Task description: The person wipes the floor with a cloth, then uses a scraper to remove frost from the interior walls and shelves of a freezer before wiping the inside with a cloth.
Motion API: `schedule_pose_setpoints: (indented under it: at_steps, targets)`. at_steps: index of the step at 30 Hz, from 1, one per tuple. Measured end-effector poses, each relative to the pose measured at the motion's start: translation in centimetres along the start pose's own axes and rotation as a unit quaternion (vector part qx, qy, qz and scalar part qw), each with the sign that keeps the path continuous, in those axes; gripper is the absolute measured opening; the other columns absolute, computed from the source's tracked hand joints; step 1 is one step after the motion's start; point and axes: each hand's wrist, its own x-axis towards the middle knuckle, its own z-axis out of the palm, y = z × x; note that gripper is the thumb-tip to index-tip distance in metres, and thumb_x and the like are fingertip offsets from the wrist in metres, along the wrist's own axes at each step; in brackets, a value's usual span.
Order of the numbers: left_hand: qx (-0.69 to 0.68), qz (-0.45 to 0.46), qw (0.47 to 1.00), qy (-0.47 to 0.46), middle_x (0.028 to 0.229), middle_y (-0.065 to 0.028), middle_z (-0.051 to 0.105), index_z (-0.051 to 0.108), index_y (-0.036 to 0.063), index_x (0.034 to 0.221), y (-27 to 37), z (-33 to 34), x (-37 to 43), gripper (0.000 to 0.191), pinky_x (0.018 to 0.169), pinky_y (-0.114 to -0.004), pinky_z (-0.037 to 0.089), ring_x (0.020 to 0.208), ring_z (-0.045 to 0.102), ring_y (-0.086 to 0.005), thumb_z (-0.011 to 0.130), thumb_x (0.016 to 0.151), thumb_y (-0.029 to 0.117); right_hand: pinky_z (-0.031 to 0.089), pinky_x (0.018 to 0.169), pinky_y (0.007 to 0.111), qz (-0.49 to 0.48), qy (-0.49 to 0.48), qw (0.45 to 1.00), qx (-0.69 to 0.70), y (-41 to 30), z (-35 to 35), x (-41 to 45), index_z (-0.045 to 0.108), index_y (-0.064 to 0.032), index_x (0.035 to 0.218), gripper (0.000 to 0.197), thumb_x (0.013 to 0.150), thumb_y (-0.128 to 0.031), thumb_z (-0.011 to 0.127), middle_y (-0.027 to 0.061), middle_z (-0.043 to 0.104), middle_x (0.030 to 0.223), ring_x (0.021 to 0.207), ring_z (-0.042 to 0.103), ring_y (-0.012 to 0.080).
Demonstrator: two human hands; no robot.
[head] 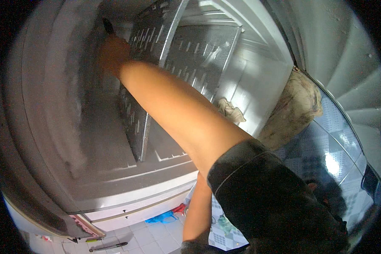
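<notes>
My right arm reaches across into a grey, metallic-looking cabinet [104, 127]. My right hand [114, 52] is dim and blurred near the inner wall. It looks closed, and a narrow dark object [107, 25] sticks out beyond it; what it is cannot be made out. Beside my wrist stand slotted metal panels [193, 47] with bright edges, partly covered by my forearm. My left forearm [197, 209] rises from the bottom of the view and passes behind my right arm, so my left hand is out of sight.
A crumpled beige cloth [231, 110] lies inside the cabinet. A larger stained cloth [292, 108] hangs over its right edge, above blue patterned tiles [333, 139]. Below are a white drawer-like front [114, 217], a blue plastic-looking item [162, 217] and a long dark tool [109, 247] on floor tiles.
</notes>
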Motion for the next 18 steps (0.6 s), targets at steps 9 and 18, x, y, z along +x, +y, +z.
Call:
schedule_pose_setpoints:
  at_steps: [9,18]
  targets:
    - [-0.009,-0.019,1.000,-0.004,0.130,-0.0379,0.022,0.030,-0.0180,0.123,0.0,0.2,0.5,0.071,0.102,-0.059,0.012,0.124,0.018,-0.0518,0.055,0.073,0.025,0.053,0.070,0.040,-0.067,0.040,0.996,0.045,-1.3,5.0,-2.6,0.063,-0.0004,0.100,0.024,0.081,-0.014,0.056,0.0174,0.064,0.092,0.086,0.064,0.0297]
    - [0.008,-0.045,0.999,-0.021,0.129,-0.0383,0.023,0.029,-0.0184,0.123,-0.8,-0.6,0.1,0.070,0.102,-0.059,0.012,0.123,0.019,-0.0522,0.055,0.072,0.023,0.054,0.069,0.039,-0.123,0.011,0.991,-0.047,-0.9,2.4,-0.7,0.065,-0.0054,0.100,0.024,0.080,-0.016,0.056,0.0168,0.065,0.090,0.083,0.064,0.0296]
